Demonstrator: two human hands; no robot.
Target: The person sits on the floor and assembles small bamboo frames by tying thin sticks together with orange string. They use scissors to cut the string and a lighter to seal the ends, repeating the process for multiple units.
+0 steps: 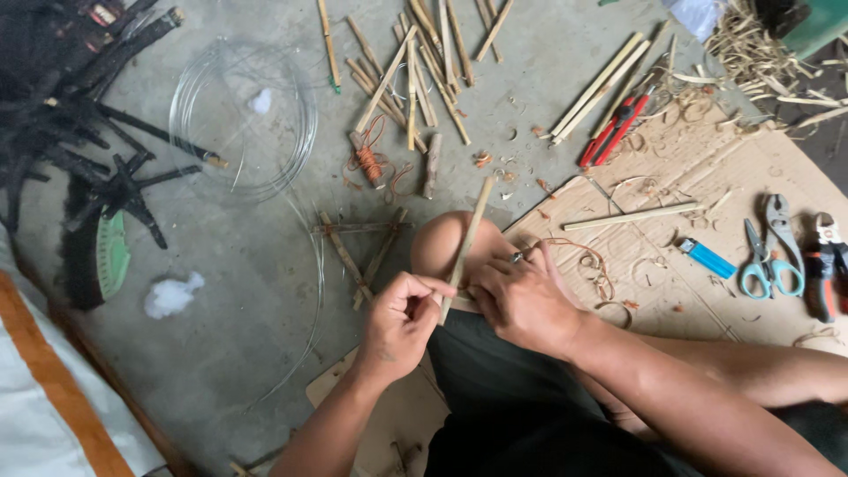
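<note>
My left hand (pixel 399 322) pinches a thin stick (pixel 465 247) on my knee (pixel 442 243). My right hand (pixel 521 300) covers its low end, so I cannot tell its grip.

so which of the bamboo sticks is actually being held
The single stick slanting over the knee, pinched by both hands, left and right; all the others lie loose on the floor.

Lying on grey concrete floor (pixel 238 265): bamboo sticks (pixel 415 66), wire coil (pixel 243 115), cardboard sheet (pixel 707 265) carrying blue lighter (pixel 707 258), scissors (pixel 761 258), pliers (pixel 826 261).
</note>
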